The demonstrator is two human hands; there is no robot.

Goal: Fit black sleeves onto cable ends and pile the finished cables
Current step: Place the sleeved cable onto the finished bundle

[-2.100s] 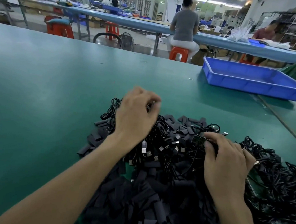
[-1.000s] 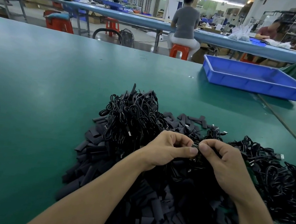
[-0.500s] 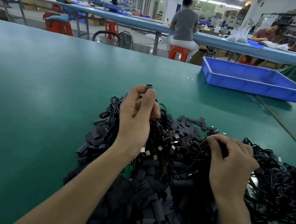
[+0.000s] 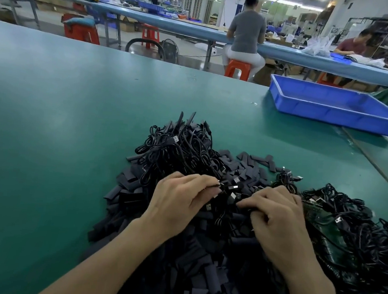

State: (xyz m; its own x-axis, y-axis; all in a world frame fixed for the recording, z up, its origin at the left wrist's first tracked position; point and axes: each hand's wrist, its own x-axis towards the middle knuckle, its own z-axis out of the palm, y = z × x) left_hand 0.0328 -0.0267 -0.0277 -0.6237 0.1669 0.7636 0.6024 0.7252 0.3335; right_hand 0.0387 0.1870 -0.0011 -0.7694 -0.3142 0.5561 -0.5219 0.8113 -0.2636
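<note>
Cable end: here it is, the cable end (image 4: 219, 185), a small metal tip showing at the fingertips of the left hand (image 4: 178, 203), low over the middle of the heap.
Left hand grip: fingers curled in tight and pinching that end, thumb side turned towards the right hand.
Right hand: the right hand (image 4: 275, 222) sits just beside it, knuckles up, fingers bent, tips down among the black pieces. Whether it has one pinched, I cannot tell.
Black sleeves: the black sleeves (image 4: 199, 273) lie flat and short in a thick drift under both wrists, spilling to the near edge and out left onto the table (image 4: 60, 122).
Cable pile: just beyond the hands is the cable pile (image 4: 180, 150), coiled black leads with a few sleeved ends poking upright at the top.
Tangled cables: to the right lie the tangled cables (image 4: 357, 233), a looser heap with bare plugs showing, touching the sleeve drift.
In the way: both forearms cross the sleeves and cover the centre of the heap.
Blue tray: the blue tray (image 4: 333, 119) sits far right on the table, well apart from the heaps.
Background: a person in grey (image 4: 246, 31) sits on an orange stool (image 4: 237, 68) at a long bench (image 4: 176, 25).
</note>
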